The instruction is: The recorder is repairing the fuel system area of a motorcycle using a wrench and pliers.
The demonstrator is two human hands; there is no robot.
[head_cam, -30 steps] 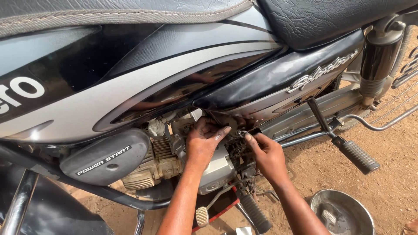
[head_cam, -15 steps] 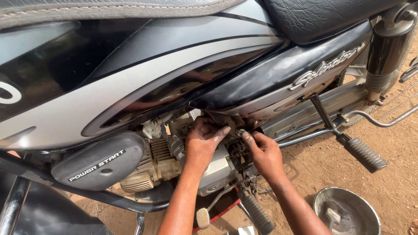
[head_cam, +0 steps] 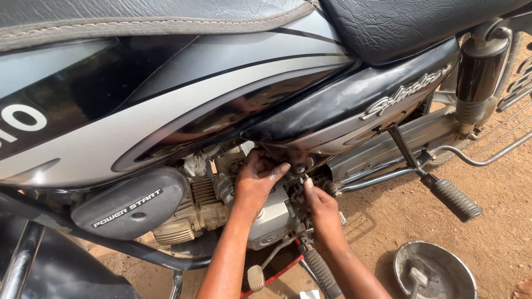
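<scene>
Beneath black side panel [head_cam: 354, 105], left hand [head_cam: 256, 180] and right hand [head_cam: 321, 207] probing engine [head_cam: 271, 221] fittings (grip contents indiscernible); next move likely needing fingertip precision.

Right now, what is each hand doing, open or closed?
Left hand: fingers curled against the motorcycle engine, holding nothing visible.
Right hand: fingertips pinched in the engine gap; contents cannot be told.

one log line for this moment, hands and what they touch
left hand: on engine under side panel | right hand: fingertips at small part beside it | metal bowl on dirt
</scene>
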